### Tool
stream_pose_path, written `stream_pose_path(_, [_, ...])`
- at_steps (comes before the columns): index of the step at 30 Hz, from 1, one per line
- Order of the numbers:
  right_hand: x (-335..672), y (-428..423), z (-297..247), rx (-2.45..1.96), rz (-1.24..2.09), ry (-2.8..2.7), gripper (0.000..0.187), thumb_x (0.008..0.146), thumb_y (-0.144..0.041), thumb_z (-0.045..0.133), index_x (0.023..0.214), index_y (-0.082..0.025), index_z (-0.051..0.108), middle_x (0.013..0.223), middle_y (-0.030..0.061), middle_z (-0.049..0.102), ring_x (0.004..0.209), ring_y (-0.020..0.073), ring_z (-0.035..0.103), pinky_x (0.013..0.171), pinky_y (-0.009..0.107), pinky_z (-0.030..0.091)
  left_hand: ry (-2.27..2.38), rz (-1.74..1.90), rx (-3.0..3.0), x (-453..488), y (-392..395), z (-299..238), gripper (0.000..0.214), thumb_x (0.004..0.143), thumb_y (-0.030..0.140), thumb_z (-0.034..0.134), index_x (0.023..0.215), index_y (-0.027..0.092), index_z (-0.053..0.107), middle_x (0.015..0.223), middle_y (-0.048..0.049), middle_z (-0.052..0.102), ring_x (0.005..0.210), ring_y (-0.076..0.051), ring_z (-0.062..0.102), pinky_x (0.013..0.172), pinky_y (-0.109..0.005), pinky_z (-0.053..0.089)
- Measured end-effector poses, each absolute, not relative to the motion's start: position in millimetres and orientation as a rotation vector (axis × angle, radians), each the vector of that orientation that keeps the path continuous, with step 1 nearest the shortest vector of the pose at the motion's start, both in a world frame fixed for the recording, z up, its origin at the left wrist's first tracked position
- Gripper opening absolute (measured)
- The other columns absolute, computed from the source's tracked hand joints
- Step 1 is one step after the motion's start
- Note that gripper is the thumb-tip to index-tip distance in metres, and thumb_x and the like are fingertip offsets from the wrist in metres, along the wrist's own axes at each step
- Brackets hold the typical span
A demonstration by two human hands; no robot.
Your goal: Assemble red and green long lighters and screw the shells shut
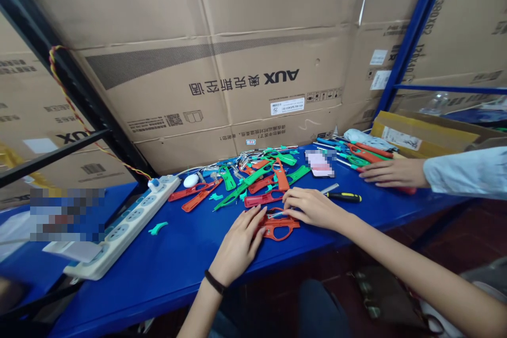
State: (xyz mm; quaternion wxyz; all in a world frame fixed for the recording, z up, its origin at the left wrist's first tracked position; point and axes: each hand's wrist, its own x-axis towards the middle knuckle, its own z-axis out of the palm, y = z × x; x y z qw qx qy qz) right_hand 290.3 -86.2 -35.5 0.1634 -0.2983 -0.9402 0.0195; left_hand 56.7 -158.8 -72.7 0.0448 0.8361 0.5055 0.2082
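The tabletop (170,280) is deep blue. On it lie an orange frame (277,232), red (202,195) and green pieces (245,185), a white power strip (127,227), and a black-and-yellow screwdriver (344,197). The tan box (222,10) has a dark grey stripe (158,58).

Your left hand (237,245) can pass leftward over the blue table (166,280) as far as the white power strip (127,227), with only a small green plastic piece (158,227) lying between them. Straight ahead, the heap of red and green plastic handles (253,182) stands in the way, and the orange handle (277,226) lies right under both hands. Right of your right hand (312,208), a yellow-and-black screwdriver (343,197) lies across the path, and beyond it a co-worker's hand (390,173) reaches over the table. Stacked cardboard boxes (214,79) close off the far edge.
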Motion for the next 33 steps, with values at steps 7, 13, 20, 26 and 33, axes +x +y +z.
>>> stream_pose_path(7, [289,-86,-37,-0.882,0.081,-2.7,0.017,0.092,-0.028,0.052,0.091,-0.017,0.065,0.098,0.0068,0.065,0.092,0.0201,0.062,0.079,0.03,0.048,1.572,0.553,2.59,57,-158,-71,0.044,0.098,0.034,0.034,0.141,0.025,0.038,0.144,-0.0049,0.044,0.133,-0.021,0.04,0.11,-0.042,0.034])
stream_pose_path(13, [292,-89,-39,-0.92,0.127,-2.685,0.017,0.092,-0.029,0.051,0.092,-0.018,0.064,0.098,0.0062,0.065,0.093,0.0201,0.062,0.08,0.03,0.048,1.552,0.565,2.605,57,-156,-71,0.043,0.098,0.032,0.035,0.141,0.027,0.038,0.142,-0.0049,0.047,0.131,-0.021,0.042,0.109,-0.042,0.036])
stream_pose_path(20, [295,-93,-48,-0.957,0.218,-2.617,0.018,0.094,-0.03,0.049,0.092,-0.019,0.064,0.097,0.0051,0.065,0.092,0.0185,0.062,0.079,0.028,0.048,1.518,0.597,2.575,57,-155,-70,0.042,0.098,0.032,0.035,0.14,0.027,0.04,0.14,-0.005,0.048,0.13,-0.021,0.043,0.109,-0.043,0.036])
stream_pose_path(26, [291,-95,-50,-0.992,0.165,-2.576,0.017,0.092,-0.028,0.051,0.093,-0.02,0.066,0.096,0.0047,0.066,0.092,0.0189,0.062,0.078,0.029,0.048,1.474,0.657,2.556,58,-156,-67,0.04,0.098,0.032,0.036,0.137,0.027,0.043,0.138,-0.0039,0.051,0.129,-0.019,0.044,0.109,-0.041,0.036])
stream_pose_path(33, [287,-99,-47,-1.01,0.133,-2.598,0.016,0.091,-0.026,0.052,0.089,-0.02,0.067,0.093,0.004,0.067,0.086,0.0176,0.062,0.068,0.026,0.047,1.511,0.589,2.564,59,-156,-67,0.04,0.098,0.03,0.036,0.136,0.026,0.045,0.139,-0.0051,0.05,0.13,-0.02,0.044,0.109,-0.041,0.037])
